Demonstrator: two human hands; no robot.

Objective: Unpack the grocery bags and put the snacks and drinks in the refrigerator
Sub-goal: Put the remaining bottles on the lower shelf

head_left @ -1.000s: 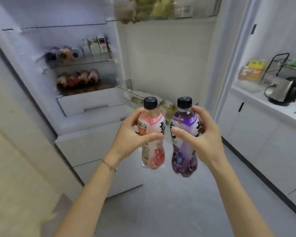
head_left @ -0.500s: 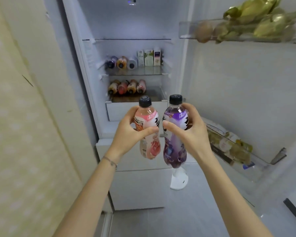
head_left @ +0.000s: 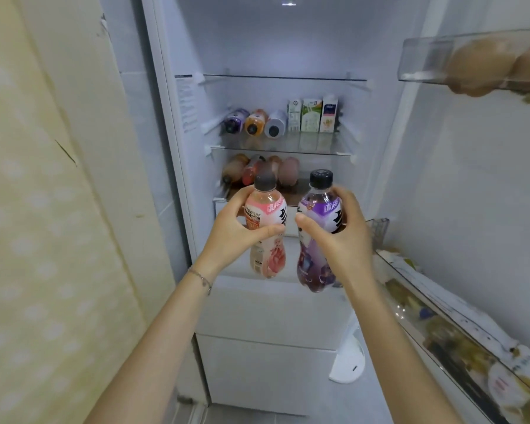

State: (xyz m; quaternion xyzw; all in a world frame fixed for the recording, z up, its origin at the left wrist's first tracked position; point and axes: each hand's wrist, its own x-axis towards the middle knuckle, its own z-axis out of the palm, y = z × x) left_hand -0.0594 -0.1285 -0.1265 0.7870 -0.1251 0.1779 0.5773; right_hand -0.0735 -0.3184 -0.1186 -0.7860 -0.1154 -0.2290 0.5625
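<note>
Fingers (head_left: 237,205) of our left hand (head_left: 233,237) curl round the upright pink bottle (head_left: 270,258) | our right hand (head_left: 346,240) grips the purple bottle (head_left: 314,267) just beside it | we hold both before the open refrigerator (head_left: 273,41) | beyond, perhaps four blurred bottles (head_left: 259,169) on a shelf | above, three lying bottles (head_left: 254,123) beside three cartons (head_left: 312,115)

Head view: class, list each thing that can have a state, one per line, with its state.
Fridge: open.
Light: on.
Pink bottle: capped, upright, gripped by left hand.
Purple bottle: capped, upright, gripped by right hand.
Shelf bottles: lying on their sides.
Cartons: standing upright.
Lower drawers: shut.
</note>
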